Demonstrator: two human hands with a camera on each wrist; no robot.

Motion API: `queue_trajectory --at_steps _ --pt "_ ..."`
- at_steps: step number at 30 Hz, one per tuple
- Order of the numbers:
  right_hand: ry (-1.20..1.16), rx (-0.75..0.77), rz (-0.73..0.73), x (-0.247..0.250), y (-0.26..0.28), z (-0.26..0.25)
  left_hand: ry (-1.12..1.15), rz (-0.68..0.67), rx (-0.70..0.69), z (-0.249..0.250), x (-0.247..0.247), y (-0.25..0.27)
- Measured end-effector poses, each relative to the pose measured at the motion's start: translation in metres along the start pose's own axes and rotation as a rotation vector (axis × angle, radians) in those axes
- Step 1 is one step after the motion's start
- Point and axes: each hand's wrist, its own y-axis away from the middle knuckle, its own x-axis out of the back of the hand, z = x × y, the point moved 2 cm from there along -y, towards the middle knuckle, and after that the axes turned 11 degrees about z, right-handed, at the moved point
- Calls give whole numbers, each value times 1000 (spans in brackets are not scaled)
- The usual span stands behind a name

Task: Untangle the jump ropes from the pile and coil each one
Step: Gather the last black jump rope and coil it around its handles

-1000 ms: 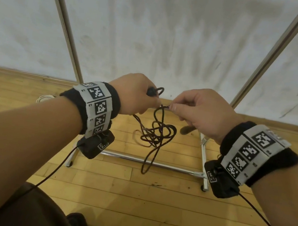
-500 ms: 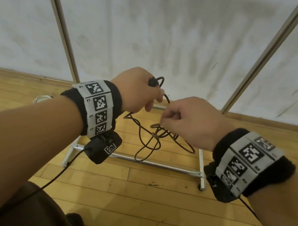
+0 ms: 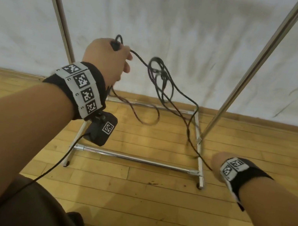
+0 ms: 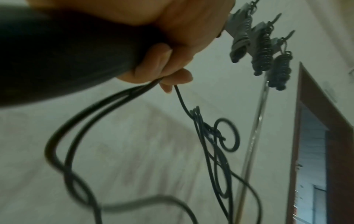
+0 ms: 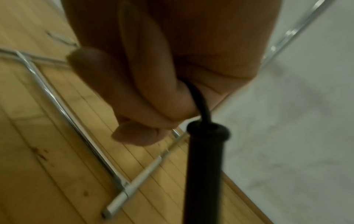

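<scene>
A thin black jump rope hangs in the air between my hands with a loose knot of loops in its middle. My raised left hand grips one black handle; the left wrist view shows that handle in my left hand, with the tangle beyond. Low on the right, my right hand holds the rope's other end. In the right wrist view my right hand pinches the cord just above the second handle, which dangles below.
A chrome rack stands ahead on the wooden floor, with base bars and two slanted uprights before a white cloth backdrop. Coiled ropes hang from hooks on the rack. A brown door frame stands at the right.
My hands have moved apart: the left rose and the right dropped low to the right. The bunched tangle has been drawn out into a long slack run between them.
</scene>
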Motion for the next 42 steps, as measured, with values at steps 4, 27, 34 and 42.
queue_trajectory --at_steps 4,27,34,42 --pt "100 -152 -163 -31 7 45 -19 21 -19 -4 12 -5" --pt "-1313 330 251 148 57 -78 -308 -520 -349 -4 2 42" --pt "-1131 333 401 147 50 -59 -534 -442 -363 -12 3 26" --pt "-1014 254 454 149 51 -36 -701 -408 -379 -10 -2 14"
